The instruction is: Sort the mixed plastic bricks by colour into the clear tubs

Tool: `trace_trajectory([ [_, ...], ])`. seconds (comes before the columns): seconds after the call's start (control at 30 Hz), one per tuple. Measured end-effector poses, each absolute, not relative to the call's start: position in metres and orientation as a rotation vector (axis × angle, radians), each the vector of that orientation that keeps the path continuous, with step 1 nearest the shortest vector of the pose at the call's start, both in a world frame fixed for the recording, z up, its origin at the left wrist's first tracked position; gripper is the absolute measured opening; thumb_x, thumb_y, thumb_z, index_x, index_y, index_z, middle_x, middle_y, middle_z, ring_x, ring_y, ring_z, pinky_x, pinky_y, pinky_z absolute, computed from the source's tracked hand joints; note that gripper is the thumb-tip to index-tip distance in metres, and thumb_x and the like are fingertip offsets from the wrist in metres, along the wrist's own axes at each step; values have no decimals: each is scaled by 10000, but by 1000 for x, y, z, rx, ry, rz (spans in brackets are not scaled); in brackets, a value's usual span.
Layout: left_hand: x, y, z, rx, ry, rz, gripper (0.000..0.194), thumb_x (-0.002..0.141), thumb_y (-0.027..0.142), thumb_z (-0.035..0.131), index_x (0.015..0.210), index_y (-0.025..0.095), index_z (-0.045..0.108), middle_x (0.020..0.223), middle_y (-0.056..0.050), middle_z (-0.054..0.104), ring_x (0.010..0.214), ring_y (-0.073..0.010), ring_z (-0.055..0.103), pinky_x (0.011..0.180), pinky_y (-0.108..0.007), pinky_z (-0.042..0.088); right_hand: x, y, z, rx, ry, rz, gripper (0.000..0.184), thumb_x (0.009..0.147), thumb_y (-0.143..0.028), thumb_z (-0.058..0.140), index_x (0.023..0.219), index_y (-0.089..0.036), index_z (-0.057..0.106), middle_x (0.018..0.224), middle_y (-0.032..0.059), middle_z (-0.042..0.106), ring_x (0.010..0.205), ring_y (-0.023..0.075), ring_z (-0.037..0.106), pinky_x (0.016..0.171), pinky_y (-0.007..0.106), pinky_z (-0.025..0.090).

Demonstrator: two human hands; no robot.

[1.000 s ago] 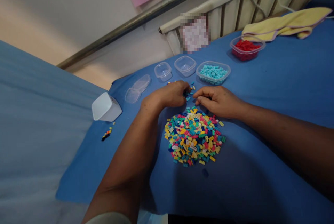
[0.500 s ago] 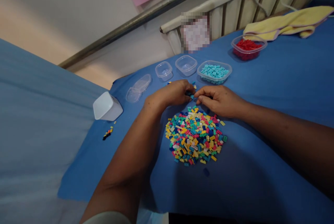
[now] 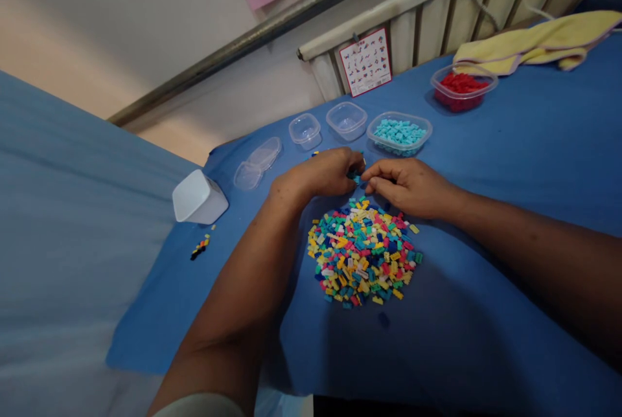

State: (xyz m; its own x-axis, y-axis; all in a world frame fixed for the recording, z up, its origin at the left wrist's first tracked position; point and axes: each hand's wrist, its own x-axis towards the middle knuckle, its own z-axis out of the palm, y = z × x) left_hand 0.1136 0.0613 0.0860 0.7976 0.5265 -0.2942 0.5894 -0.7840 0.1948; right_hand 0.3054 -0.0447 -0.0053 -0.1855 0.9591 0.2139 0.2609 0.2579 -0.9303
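Curling my left hand (image 3: 335, 172) over bluish bricks (image 3: 356, 179), right hand (image 3: 407, 188) just beside, tbh can't tell if either's fingers (image 3: 383, 166) are clamped.

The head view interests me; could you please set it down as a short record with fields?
Left hand: at small blue bricks; grip unclear
Right hand: close to left hand; hold unclear
Brick pile: mixed colours, on the near side of both hands
Near tub: light-blue bricks, beyond the hands
Far tub: red pieces, by yellow cloth
Other tubs: two, left of near tub
White box: at left, near loose bricks
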Motion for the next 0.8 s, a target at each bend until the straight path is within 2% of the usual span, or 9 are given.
trace_trajectory([
  [0.3, 113, 65, 83, 2686, 811, -346, 265, 797, 178, 680, 1043, 195, 777, 946, -33, 757, 772, -187, 615, 655, -291, 401, 306, -45, -4, -1155, -1650, 966, 218, 989, -246, 613, 1079, -228, 810, 946, 35, 849, 631, 146, 663, 593, 299, 482],
  [0.5, 113, 64, 83, 2661, 861, -374, 316, 782, 154, 672, 1071, 203, 790, 986, -28, 765, 787, -185, 624, 644, -293, 388, 305, -45, -4, -1155, -1663, 970, 232, 999, -248, 598, 1095, -222, 807, 950, 31, 851, 634, 142, 658, 585, 287, 473],
  [0.63, 113, 64, 84, 2674, 873, -399, 290, 767, 192, 705, 1048, 190, 775, 915, -22, 739, 742, -182, 598, 642, -301, 381, 305, -45, -3, -1160, -1666, 959, 241, 994, -234, 596, 1096, -216, 814, 940, 22, 850, 602, 129, 637, 567, 278, 462],
  [0.8, 110, 61, 87, 2656, 902, -378, 273, 772, 168, 712, 1040, 175, 766, 909, -23, 733, 755, -183, 598, 640, -304, 370, 306, -45, -2, -1153, -1666, 946, 254, 991, -209, 600, 1112, -221, 823, 940, 18, 854, 646, 138, 686, 596, 274, 493],
])
